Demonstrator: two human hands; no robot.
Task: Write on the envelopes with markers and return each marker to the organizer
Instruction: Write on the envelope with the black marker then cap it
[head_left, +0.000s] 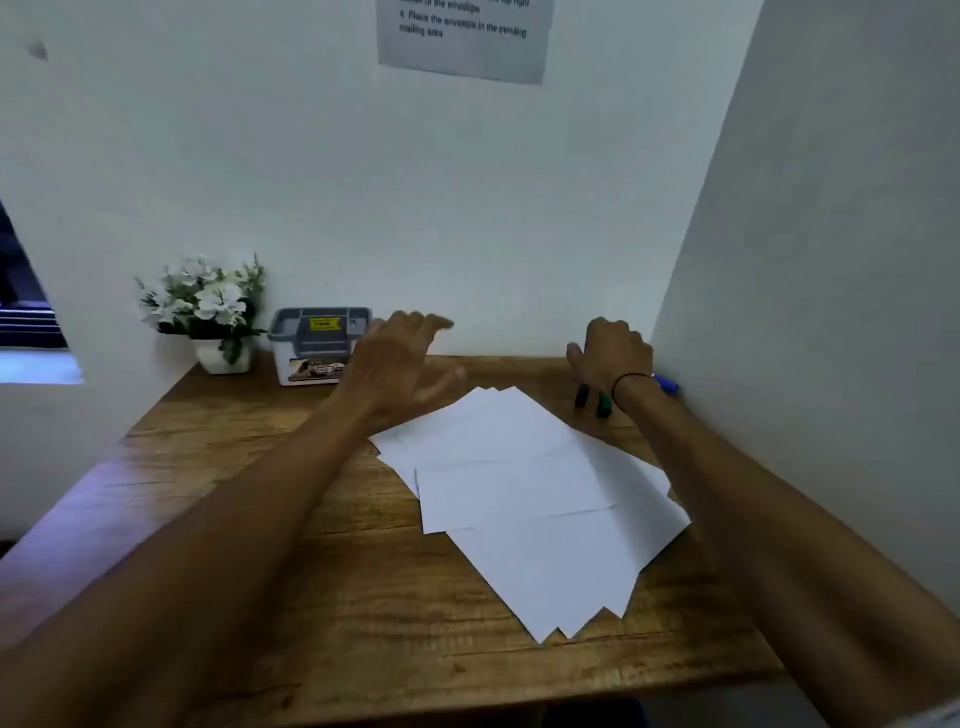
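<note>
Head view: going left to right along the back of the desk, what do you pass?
Potted white flowers → grey organizer → left hand → right hand, over the markers → blue marker by the right wall.

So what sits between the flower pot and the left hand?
The grey marker organizer stands between the flower pot and the left hand, against the wall; the head view shows it.

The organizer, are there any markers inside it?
No, the organizer shows only bare grey compartments; the markers lie on the table by the right hand.
</note>
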